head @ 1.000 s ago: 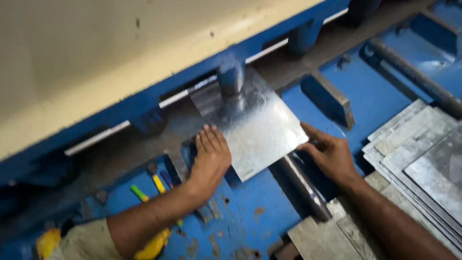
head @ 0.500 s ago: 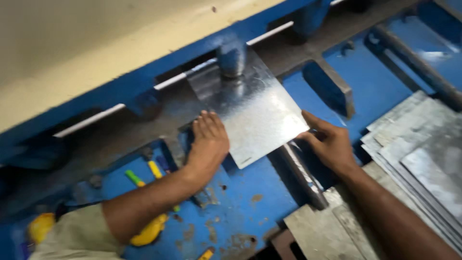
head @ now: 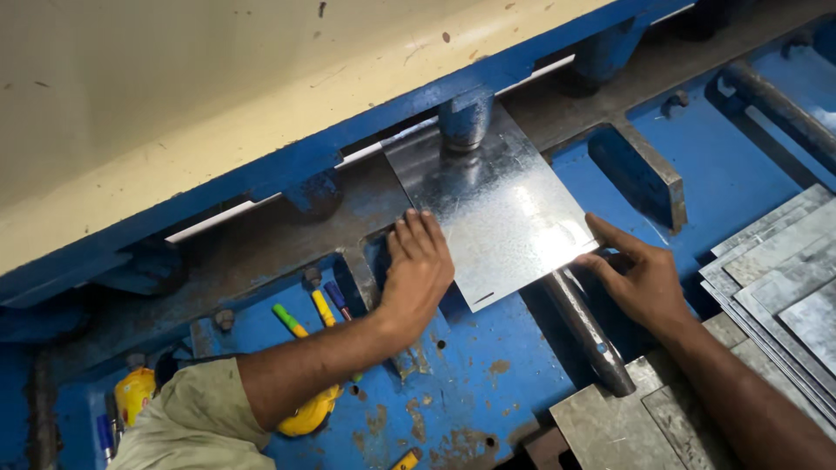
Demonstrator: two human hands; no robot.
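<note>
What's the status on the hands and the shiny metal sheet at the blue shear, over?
Left hand flat on the shiny rectangular galvanized sheet. Right hand at its right edge. Sheet's far edge under the blue cylindrical hold-down. Nothing lying on the sheet.

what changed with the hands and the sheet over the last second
Little changed. The left hand stays flat on the near left edge of the metal sheet, and the right hand keeps its fingers at the sheet's near right corner. The sheet still lies under the blue clamp foot. Nothing was let go; any shift looks like head movement. The stack of sheets stays on the right.
</note>
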